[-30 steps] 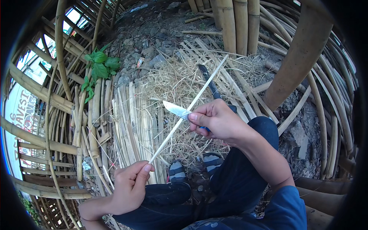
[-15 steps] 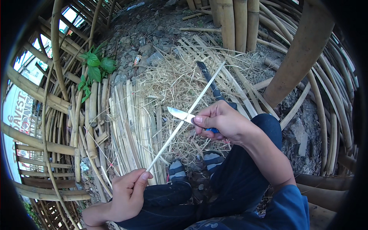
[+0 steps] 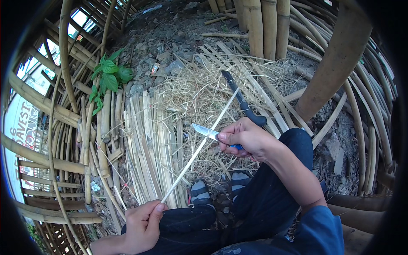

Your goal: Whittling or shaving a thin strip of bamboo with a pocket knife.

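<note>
My left hand point(image 3: 143, 224) is closed round the near end of a thin pale bamboo strip point(image 3: 189, 164), pinching it between thumb and fingers. The strip slants away to the upper right. My right hand point(image 3: 243, 138) grips the dark and blue handle of a small knife point(image 3: 206, 131). Its blade points left and lies across the strip, beside my right thumb. Beyond my right hand, a black curved-handled tool point(image 3: 243, 101), perhaps a sheathed blade, rests on the heap of shavings point(image 3: 191, 89). Part of the knife's handle is hidden in my fingers.
Split bamboo slats point(image 3: 144, 144) lie in a row left of my feet. Upright bamboo poles point(image 3: 270, 29) stand ahead, and a thick one point(image 3: 331, 63) leans at the right. A bamboo lattice point(image 3: 46, 110) borders the left side, near a green leafy plant point(image 3: 108, 74).
The strip has been drawn back toward my left hand's side, so less of it extends beyond the knife. My left hand sits slightly lower; the knife remains across the strip.
</note>
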Demonstrator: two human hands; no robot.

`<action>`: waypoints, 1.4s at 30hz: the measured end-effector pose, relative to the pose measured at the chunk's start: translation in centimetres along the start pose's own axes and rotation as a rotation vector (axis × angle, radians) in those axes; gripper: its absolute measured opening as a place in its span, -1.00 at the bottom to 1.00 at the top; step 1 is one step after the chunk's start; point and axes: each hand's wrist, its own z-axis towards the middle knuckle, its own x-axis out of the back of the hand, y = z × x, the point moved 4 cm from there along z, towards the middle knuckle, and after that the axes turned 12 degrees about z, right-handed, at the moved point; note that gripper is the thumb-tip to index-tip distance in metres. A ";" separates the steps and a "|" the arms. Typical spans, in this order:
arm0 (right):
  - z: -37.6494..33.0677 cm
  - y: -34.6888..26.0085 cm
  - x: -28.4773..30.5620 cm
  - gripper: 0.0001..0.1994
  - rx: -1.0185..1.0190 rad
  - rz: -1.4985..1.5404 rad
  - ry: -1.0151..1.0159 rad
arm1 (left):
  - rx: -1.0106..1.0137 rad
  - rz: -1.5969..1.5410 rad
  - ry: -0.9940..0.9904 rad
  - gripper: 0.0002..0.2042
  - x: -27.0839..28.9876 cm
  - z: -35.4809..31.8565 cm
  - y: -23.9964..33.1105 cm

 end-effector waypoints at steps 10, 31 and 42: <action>1.5 0.4 2.0 -0.73 -0.004 0.083 0.061 | 0.220 -0.061 -0.022 -0.79 1.3 -2.9 -2.2; 0.0 3.1 -4.0 -0.74 -0.115 0.020 -0.167 | 0.313 -0.435 -0.319 -0.75 -1.8 -2.4 -3.6; -0.2 3.8 -4.8 -0.75 -0.139 -0.066 -0.186 | 0.273 -0.309 -0.270 -0.75 -1.7 -1.6 -2.9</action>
